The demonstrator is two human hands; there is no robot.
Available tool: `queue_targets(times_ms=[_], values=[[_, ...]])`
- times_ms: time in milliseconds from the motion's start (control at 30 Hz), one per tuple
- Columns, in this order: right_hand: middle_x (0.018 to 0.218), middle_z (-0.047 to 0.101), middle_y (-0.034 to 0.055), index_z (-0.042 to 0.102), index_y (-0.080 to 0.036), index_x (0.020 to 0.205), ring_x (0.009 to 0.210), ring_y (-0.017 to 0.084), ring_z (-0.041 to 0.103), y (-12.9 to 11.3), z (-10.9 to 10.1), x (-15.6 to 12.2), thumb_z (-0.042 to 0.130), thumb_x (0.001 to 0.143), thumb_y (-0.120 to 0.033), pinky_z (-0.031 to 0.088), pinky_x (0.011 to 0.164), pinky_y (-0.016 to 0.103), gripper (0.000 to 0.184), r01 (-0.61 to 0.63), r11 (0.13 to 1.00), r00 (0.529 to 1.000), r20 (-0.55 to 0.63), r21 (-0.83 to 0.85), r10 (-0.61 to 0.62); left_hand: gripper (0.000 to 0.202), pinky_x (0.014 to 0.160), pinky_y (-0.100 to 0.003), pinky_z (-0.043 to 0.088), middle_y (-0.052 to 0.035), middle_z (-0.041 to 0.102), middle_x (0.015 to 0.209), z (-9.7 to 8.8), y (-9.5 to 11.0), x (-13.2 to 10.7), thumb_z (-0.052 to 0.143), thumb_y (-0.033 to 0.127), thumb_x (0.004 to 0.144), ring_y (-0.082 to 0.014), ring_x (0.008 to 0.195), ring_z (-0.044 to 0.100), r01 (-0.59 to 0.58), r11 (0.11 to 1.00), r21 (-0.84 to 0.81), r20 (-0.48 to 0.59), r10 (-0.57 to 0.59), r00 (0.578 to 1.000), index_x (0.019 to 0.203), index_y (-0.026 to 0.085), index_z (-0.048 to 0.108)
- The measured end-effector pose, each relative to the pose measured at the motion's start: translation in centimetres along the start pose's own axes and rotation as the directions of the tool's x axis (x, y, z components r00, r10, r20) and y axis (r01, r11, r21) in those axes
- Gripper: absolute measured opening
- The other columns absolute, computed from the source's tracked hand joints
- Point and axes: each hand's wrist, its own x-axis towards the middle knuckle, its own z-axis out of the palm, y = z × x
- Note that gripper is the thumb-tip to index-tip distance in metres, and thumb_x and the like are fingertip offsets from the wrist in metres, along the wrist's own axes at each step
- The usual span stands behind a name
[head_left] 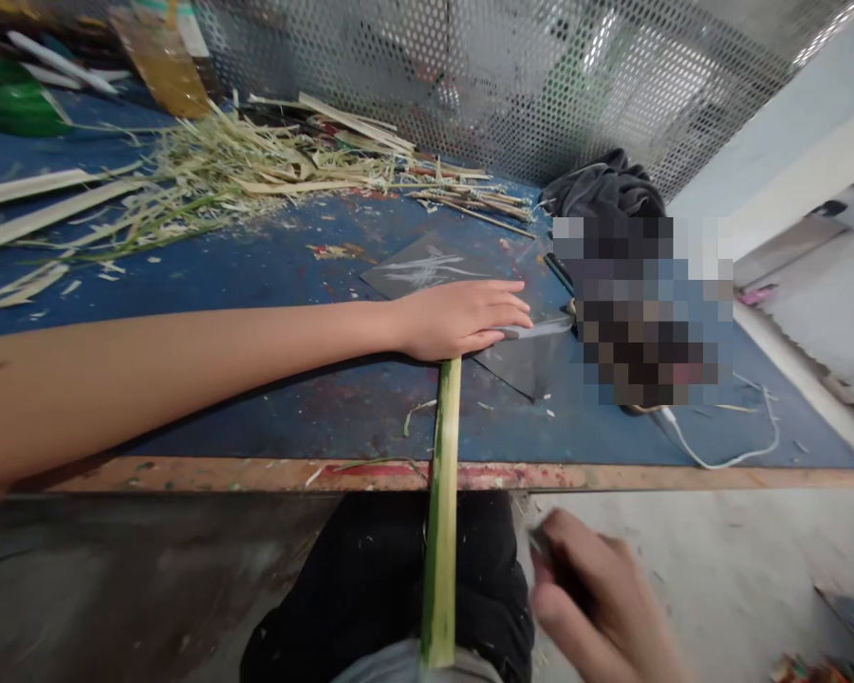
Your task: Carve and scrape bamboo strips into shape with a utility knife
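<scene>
My left hand (462, 318) lies flat on the table with its fingers stretched out, palm down over dark grey sheets (427, 266) with whitish scuff marks. From under it a green and pale strip (442, 531), which looks like split bamboo, runs over the table edge toward my lap. The strip's far end is hidden beneath the palm. To the right of the strip, below the table edge, my right hand (590, 593) is curled closed and blurred. A small dark edge shows between its thumb and forefinger; I cannot make out what it is.
Shavings (213, 166) and thin sticks (484, 199) pile along the back of the blue table (256, 398). Behind stands a perforated metal panel (399, 76). A dark cloth (604, 185), a pixelated patch and a white cable (733, 463) occupy the right side. A bottle (163, 62) stands back left.
</scene>
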Motion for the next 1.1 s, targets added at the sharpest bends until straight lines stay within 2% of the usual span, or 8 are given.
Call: queue_targets(times_ms=[100, 267, 533, 700, 767, 833, 1000, 1100], values=[[0.052, 0.038, -0.0095, 0.036, -0.024, 0.073, 0.045, 0.007, 0.031, -0.9, 3.2, 2.3, 0.068, 0.069, -0.047, 0.025, 0.04, 0.02, 0.04, -0.083, 0.93, 0.996, 0.052, 0.359, 0.069, 0.033, 0.113, -0.039, 0.026, -0.0107, 0.051, 0.134, 0.0, 0.2, -0.3, 0.042, 0.023, 0.092, -0.0225, 0.136, 0.031, 0.017, 0.999, 0.043, -0.096, -0.013, 0.995, 0.123, 0.015, 0.052], [0.065, 0.037, -0.0087, 0.03, -0.024, 0.073, 0.048, 0.005, 0.032, -2.1, 4.8, 3.1, 0.062, 0.077, -0.035, 0.028, 0.043, 0.017, 0.034, -0.06, 0.726, 0.985, -0.075, 0.685, 0.152, 0.027, 0.112, -0.041, 0.027, -0.0126, 0.051, 0.133, -2.3, 2.4, -1.0, 0.046, 0.025, 0.092, -0.0233, 0.134, 0.033, 0.135, 0.988, 0.073, -0.321, -0.104, 0.941, 0.116, 0.015, 0.053], [0.066, 0.031, -0.0094, 0.029, -0.026, 0.078, 0.043, 0.005, 0.028, -2.6, 1.5, 3.3, 0.053, 0.086, -0.043, 0.018, 0.034, 0.015, 0.031, -0.019, 0.622, 0.995, -0.045, 0.783, 0.087, 0.034, 0.109, -0.042, 0.033, -0.0098, 0.042, 0.134, -5.4, 9.2, -3.2, 0.052, 0.032, 0.087, -0.023, 0.128, 0.038, 0.409, 0.888, -0.209, -0.584, -0.449, 0.676, 0.119, 0.022, 0.045], [0.072, 0.041, -0.0056, 0.034, -0.024, 0.079, 0.05, 0.007, 0.037, -3.7, 2.3, 5.2, 0.048, 0.088, -0.037, 0.032, 0.043, 0.019, 0.021, 0.29, 0.783, 0.934, -0.341, 0.55, -0.106, 0.052, 0.093, -0.032, 0.048, -0.0112, 0.043, 0.133, -3.4, 11.4, -3.3, 0.056, 0.049, 0.083, -0.0227, 0.122, 0.047, 0.278, 0.517, -0.81, -0.41, -0.837, 0.362, 0.124, 0.022, 0.04], [0.073, 0.045, -0.0038, 0.037, -0.023, 0.08, 0.061, 0.01, 0.044, -4.5, 1.8, 6.0, 0.048, 0.088, -0.03, 0.037, 0.053, 0.021, 0.016, 0.354, 0.864, 0.895, -0.397, 0.359, -0.202, 0.046, 0.069, -0.025, 0.054, -0.0085, 0.057, 0.111, -2.7, 12.1, -2.9, 0.056, 0.053, 0.081, -0.0178, 0.088, 0.063, 0.167, 0.328, -0.93, -0.236, -0.88, 0.413, 0.114, 0.021, 0.048], [0.073, 0.048, -0.0039, 0.038, -0.023, 0.081, 0.065, 0.011, 0.047, -5.3, 1.1, 6.6, 0.049, 0.086, -0.025, 0.037, 0.059, 0.022, 0.012, 0.405, 0.879, 0.881, -0.365, 0.251, -0.301, 0.038, 0.045, -0.02, 0.047, -0.0013, 0.06, 0.079, -2.2, 12.7, -2.4, 0.057, 0.054, 0.08, -0.0106, 0.051, 0.056, 0.123, 0.194, -0.973, -0.117, -0.879, 0.462, 0.098, 0.02, 0.054], [0.074, 0.049, -0.0038, 0.042, -0.022, 0.082, 0.065, 0.011, 0.046, -5.5, -1.2, 7.1, 0.044, 0.091, -0.028, 0.036, 0.06, 0.021, 0.011, 0.475, 0.859, 0.869, -0.259, 0.191, -0.422, 0.037, 0.032, -0.012, 0.03, 0.0073, 0.041, 0.047, -1.6, 13.1, -1.7, 0.061, 0.053, 0.078, -0.0038, 0.033, 0.035, -0.1, 0.164, -0.981, -0.184, -0.952, 0.244, 0.072, 0.018, 0.051], [0.063, 0.043, -0.0047, 0.038, -0.021, 0.069, 0.057, 0.009, 0.041, -4.9, -2.6, 7.5, 0.031, 0.097, -0.032, 0.029, 0.055, 0.021, 0.031, 0.511, 0.854, 0.842, -0.259, 0.101, -0.473, 0.044, 0.029, -0.011, 0.023, 0.0092, 0.033, 0.04, -1.3, 13.0, -2.2, 0.064, 0.056, 0.074, -0.0022, 0.03, 0.024, -0.193, 0.091, -0.977, -0.129, -0.972, 0.195, 0.064, 0.017, 0.047]])
